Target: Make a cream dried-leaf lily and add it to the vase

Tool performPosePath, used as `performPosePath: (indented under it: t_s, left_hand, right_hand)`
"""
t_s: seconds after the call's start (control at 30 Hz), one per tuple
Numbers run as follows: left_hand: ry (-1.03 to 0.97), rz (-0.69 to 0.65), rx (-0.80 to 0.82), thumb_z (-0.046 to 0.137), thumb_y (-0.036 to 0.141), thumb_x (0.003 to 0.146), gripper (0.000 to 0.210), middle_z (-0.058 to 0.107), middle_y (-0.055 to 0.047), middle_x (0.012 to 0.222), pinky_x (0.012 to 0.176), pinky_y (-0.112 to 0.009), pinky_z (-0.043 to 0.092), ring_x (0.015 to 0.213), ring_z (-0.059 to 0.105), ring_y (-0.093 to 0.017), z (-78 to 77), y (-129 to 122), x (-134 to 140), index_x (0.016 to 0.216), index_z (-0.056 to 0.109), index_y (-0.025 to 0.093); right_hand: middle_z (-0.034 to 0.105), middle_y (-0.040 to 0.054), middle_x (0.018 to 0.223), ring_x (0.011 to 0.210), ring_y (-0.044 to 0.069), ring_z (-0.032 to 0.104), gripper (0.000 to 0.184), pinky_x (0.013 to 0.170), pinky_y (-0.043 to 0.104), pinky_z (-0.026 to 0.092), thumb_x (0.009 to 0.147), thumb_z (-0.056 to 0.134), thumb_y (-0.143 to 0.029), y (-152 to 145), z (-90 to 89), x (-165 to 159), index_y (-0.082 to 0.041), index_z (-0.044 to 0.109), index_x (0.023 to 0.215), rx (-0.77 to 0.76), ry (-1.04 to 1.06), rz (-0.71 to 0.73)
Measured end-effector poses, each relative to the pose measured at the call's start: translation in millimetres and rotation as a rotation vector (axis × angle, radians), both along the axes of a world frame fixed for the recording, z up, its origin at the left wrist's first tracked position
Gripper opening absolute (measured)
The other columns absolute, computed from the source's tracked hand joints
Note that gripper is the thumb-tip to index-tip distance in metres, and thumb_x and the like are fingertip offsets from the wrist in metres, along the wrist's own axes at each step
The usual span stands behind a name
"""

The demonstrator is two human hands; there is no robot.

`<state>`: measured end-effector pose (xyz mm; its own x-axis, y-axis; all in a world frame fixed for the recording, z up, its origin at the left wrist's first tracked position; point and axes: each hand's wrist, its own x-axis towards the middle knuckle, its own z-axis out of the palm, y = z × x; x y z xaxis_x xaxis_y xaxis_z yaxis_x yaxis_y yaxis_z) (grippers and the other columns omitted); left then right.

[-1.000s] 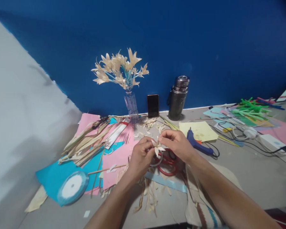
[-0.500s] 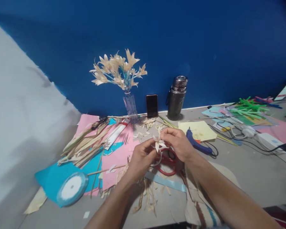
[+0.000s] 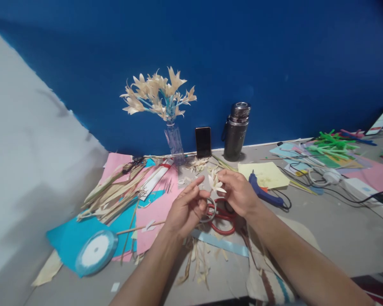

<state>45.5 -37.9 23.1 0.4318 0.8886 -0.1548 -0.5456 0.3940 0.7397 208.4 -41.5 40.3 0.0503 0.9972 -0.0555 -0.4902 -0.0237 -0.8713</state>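
Note:
My right hand (image 3: 239,191) pinches a small cream-coloured flower (image 3: 215,183) with pointed petals between thumb and fingertips. Just left of it, my left hand (image 3: 187,208) has its index finger stretched out and its fingers apart, with no hold on the flower. Beneath the hands lie red-handled scissors (image 3: 225,225), their blades hidden. A greyish ring (image 3: 212,212) shows beside my left fingers; whether they touch it, I cannot tell. Light blue ribbon (image 3: 221,244) and dry husk scraps (image 3: 199,263) lie closer to me.
Behind stand a clear vase (image 3: 175,144) of similar flowers, a phone (image 3: 203,142) and a flask (image 3: 237,131). On the right are a blue glue gun (image 3: 264,192), cables and a power strip (image 3: 367,195). Husk strips (image 3: 115,191) and a ribbon spool (image 3: 97,253) lie left.
My left hand has let go of the flower and drawn slightly away, its fingers parting. The flower, held in my right hand, has shifted a little rightward and up.

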Motion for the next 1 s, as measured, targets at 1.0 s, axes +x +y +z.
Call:
performPosePath:
  t_s: [1.0]
  left_hand:
    - [0.253,0.133,0.248,0.08,0.036,0.075,0.029,0.059,0.003,0.061,0.058,-0.023,0.047,0.054,0.053,-0.01,-6.7,0,2,0.081,0.06,0.017]
  right_hand:
    - [0.049,-0.0046,0.058,0.051,0.01,0.039,0.032,0.05,0.025,0.031,0.074,0.077,-0.046,-10,4.3,-5,-0.019,0.061,0.069,0.17,-0.398,0.001]
